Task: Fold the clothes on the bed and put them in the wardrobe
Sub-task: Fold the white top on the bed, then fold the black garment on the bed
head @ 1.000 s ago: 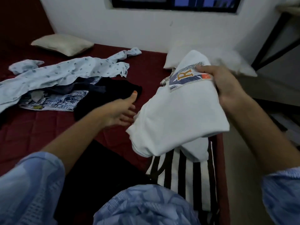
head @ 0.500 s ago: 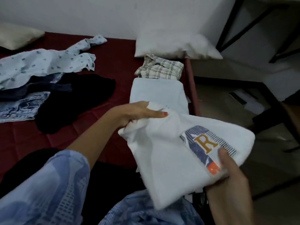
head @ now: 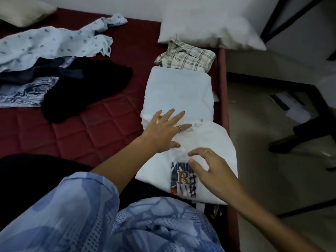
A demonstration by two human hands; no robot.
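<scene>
Head view | both hands spread flat: left hand [head: 163,132], right hand [head: 211,168] | on white shirt [head: 209,142] (folded, R patch up)

Pretty dim shot overall, with a cool bluish cast and no obvious lamp or bright spot anywhere, just soft flat light. No glare at all. The white folded shirt [head: 183,90] and the white pillow [head: 209,28] are the brightest things and look a bit washed out, with almost no fabric detail. The black garment [head: 87,91] is crushed to near solid black. Shadows are soft and faint. The left hand [head: 163,131] shows slight motion smear at the fingers [head: 171,113]. Wide-angle bending shows at the edges, where the bed [head: 91,131] rim curves, and the corners go softer and darker.
</scene>
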